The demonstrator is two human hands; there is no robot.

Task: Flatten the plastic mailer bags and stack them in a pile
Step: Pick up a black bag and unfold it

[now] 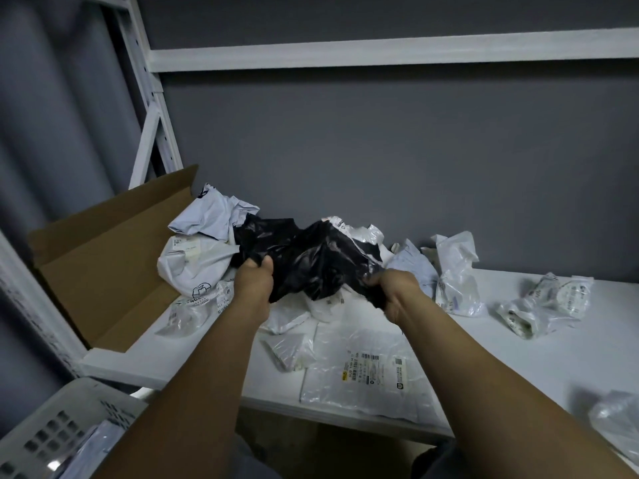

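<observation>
Crumpled black bag partly hides the white bags behind it. Left hand and right hand each grip its near edge, fingertips buried. Flat bag lies below it; box to its left.

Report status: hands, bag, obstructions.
Left hand and right hand grip crumpled black bag, lifted. Flat white bag on shelf at front. Crumpled bags crowd behind.

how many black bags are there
1. The black mailer bag is held up over the shelf, left grip on its left end, right grip on its right. Others could be hidden under the white bags behind it.
</observation>
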